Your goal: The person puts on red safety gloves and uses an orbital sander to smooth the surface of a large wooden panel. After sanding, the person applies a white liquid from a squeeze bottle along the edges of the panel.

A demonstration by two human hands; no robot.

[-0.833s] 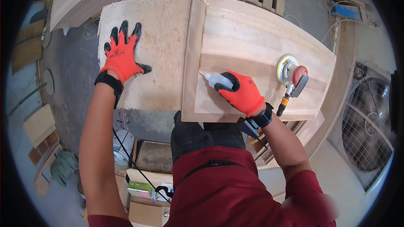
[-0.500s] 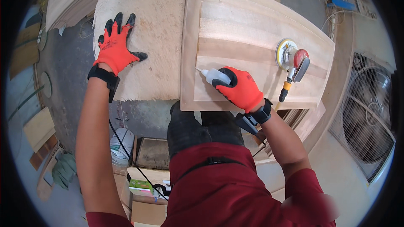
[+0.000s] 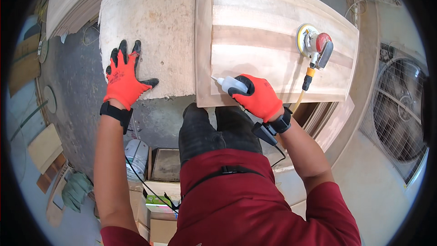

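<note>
Head view: left hand [image 3: 124, 78] spread flat on pale slab [image 3: 150, 32], bracing at 9 o'clock; right hand [image 3: 257, 96] grips squeeze bottle [image 3: 231, 83], nozzle laid into wooden panel [image 3: 277, 41] groove; sander [image 3: 314, 44] parked at 2 o'clock

A grey concrete floor [image 3: 77, 86] runs under bright daylight. A large caged fan [image 3: 400, 114] stands at right, stacked wood panels [image 3: 77, 0] upper left, cardboard boxes [image 3: 157, 191] and a white bucket [image 3: 136, 152] below.
</note>
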